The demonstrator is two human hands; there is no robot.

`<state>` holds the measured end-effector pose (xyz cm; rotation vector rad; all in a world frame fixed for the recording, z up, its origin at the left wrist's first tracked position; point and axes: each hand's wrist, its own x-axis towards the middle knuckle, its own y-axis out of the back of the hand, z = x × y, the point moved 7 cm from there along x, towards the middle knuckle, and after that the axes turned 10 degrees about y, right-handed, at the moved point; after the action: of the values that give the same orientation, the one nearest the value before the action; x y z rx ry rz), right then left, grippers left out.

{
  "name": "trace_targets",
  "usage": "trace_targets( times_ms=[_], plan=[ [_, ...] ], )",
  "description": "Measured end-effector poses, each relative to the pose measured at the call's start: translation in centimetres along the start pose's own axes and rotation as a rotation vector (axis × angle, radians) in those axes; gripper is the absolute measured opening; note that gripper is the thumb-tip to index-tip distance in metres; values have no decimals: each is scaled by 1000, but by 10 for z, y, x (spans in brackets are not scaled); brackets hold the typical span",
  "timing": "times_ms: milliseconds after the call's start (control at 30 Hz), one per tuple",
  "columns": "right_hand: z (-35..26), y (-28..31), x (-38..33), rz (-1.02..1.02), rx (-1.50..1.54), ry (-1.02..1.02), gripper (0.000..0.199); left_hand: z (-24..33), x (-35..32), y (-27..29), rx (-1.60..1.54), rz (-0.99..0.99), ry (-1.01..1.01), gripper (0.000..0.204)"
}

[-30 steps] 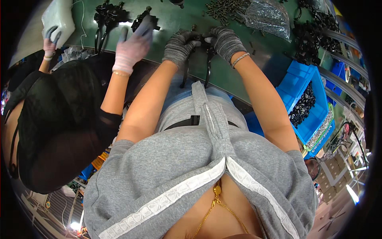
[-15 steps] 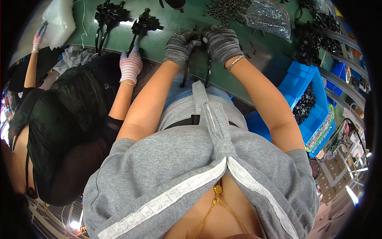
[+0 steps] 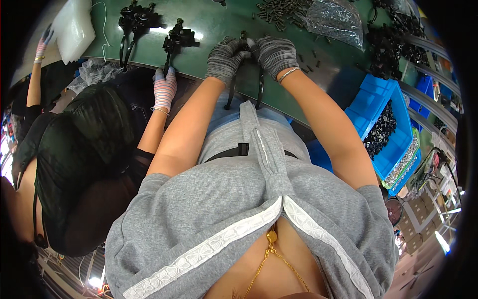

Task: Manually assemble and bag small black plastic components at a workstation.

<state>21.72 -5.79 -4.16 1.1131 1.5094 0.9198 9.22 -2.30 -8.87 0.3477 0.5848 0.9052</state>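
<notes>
Work surface: green bench [image 3: 214, 25], curved edge toward the person.
Left hand [image 3: 224, 60]: grey knit glove, fingers closed around the upper end of the black lever assembly [image 3: 244, 74].
Right hand [image 3: 273, 52]: grey knit glove, fingers curled onto the same upper end from the opposite side; both hands meet, touching.
Assembly position: at the bench's near edge, between the two hands, on the body's midline.
Long axis: runs from the hands down toward the person; two thin black arms hang past the bench edge.
Nearer hand: neither; both are equally on it.
Neighbour: a co-worker's striped-gloved hand [image 3: 164, 89] rests at the bench edge, below another black assembly [image 3: 177, 36].
Supplies: blue bin [image 3: 386, 94] of black parts to the right; clear bag of small parts [image 3: 334, 20] beyond.
</notes>
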Motion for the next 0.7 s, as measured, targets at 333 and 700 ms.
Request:
trace_targets(
  times_ms=[333,700],
  plan=[
    [0,16,-14,32,-49,227,38,-3,0,-1,-18,20,-38,32],
    [4,8,-11,-91,182,-124,45,-22,3,-11,-300,-18,42,31]
  ],
)
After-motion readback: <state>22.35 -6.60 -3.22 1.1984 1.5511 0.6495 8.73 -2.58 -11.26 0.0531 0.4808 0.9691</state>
